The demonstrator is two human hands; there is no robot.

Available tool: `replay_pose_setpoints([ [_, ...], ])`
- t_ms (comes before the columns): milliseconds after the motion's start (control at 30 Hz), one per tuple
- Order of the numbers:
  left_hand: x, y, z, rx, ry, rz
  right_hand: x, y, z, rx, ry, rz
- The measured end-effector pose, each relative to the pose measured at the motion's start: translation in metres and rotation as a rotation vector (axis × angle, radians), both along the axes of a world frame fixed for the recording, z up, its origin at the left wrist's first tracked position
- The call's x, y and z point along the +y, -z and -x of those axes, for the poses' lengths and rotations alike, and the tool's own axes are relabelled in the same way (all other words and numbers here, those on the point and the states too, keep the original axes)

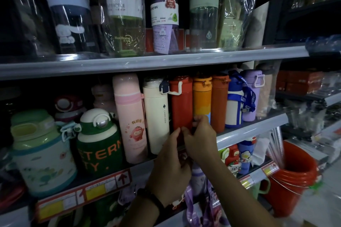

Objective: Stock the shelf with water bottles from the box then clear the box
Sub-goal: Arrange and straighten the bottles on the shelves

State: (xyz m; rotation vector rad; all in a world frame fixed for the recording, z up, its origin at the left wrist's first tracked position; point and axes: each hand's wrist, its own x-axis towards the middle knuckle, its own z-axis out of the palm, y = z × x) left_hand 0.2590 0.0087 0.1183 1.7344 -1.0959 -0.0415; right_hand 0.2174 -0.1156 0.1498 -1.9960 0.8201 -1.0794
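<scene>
Centrally, a red bottle [180, 105] is held low on its body by both hands as it stands upright on the middle shelf [249, 131]. It is set between a cream bottle [156, 116] on its left and an orange bottle [202, 97] on its right, close against both. The left hand [171, 164], marked by a black wristband [153, 199], is seen from the back, its thumb and fingertips closed on the bottle's base at the shelf's front edge. The right hand [201, 140] is placed just beside it, fingers curled round the bottle's lower right side where it meets the orange one. Farther left in the row, a pink bottle [131, 116] and a squat green-and-white bottle [99, 140] are lined up; to the right, a blue-and-white bottle [234, 105] with a lanyard is shown. Plastic-wrapped clear bottles [125, 11] are ranged along the upper shelf [147, 64] at the top of the frame. A red bucket [295, 177] is visible at lower right, beside the shelving, and a red price strip [83, 193] is fixed at lower left.
</scene>
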Motion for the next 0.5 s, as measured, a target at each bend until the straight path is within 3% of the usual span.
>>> replay_pose_setpoints([
  [200,0.0002,-0.0033,-0.0082,-0.017,-0.003,0.007,0.0004,0.0029,-0.0025,0.037,0.023,0.062],
  [500,0.0025,-0.0078,0.0018,0.020,0.023,-0.018,0.0077,0.0025,-0.0076,-0.003,0.024,-0.002],
])
